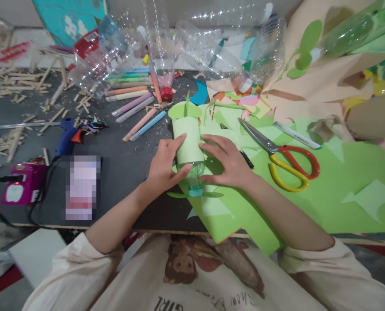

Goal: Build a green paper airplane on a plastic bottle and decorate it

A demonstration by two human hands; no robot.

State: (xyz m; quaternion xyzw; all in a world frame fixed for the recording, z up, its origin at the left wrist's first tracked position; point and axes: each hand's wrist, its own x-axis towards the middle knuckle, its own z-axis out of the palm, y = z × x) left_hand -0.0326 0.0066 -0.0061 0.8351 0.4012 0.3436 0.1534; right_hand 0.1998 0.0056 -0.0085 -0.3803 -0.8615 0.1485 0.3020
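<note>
A small clear plastic bottle (195, 170) wrapped in pale green paper (187, 138) lies between my hands, its teal cap (195, 191) towards me. Green paper leaf shapes (185, 110) stick out at its far end, and thin green strips show beside the cap. My left hand (162, 166) grips the bottle's left side, with thumb and index finger on it. From the right, the fingertips of my right hand (226, 160) rest against the bottle, the fingers somewhat apart. Scissors (273, 149) with red and yellow handles lie beyond my right hand on green paper (328, 190).
On the left are a blue glue gun (66, 136), a purple box (24, 183) with a cable and a phone (82, 188). Markers (149, 125), wood sticks (20, 82) and empty bottles (212, 52) fill the back. A capped pen (298, 134) lies near the scissors.
</note>
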